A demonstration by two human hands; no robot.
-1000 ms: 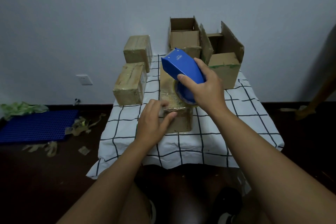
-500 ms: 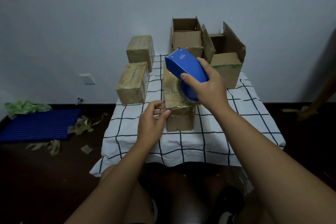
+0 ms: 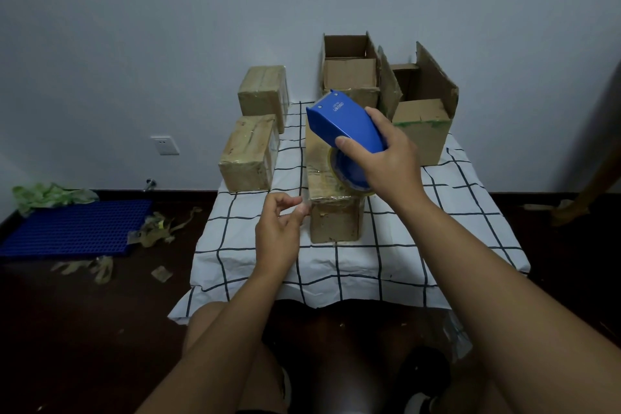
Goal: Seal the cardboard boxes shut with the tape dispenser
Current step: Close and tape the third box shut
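A long cardboard box [image 3: 334,222] lies end-on in the middle of the checked cloth, with glossy clear tape along its top. My right hand [image 3: 386,158] grips the blue tape dispenser [image 3: 346,124] and holds it tilted on the box's top, its tape roll [image 3: 349,171] against the cardboard. My left hand [image 3: 279,228] hovers at the box's near left corner. Its fingers are loosely curled and its thumb tip touches the tape edge there. Two open boxes [image 3: 351,74] [image 3: 421,124] stand at the back right, flaps up.
Two taped boxes [image 3: 248,155] [image 3: 263,94] sit at the left of the checked cloth [image 3: 336,265]. On the dark floor to the left lie a blue mat [image 3: 74,228] and tape scraps [image 3: 158,228]. My knees are below the cloth's front edge.
My left hand came off the box's near end and drew back a little to the left, fingers curling. The dispenser stayed on the box top in my right hand.
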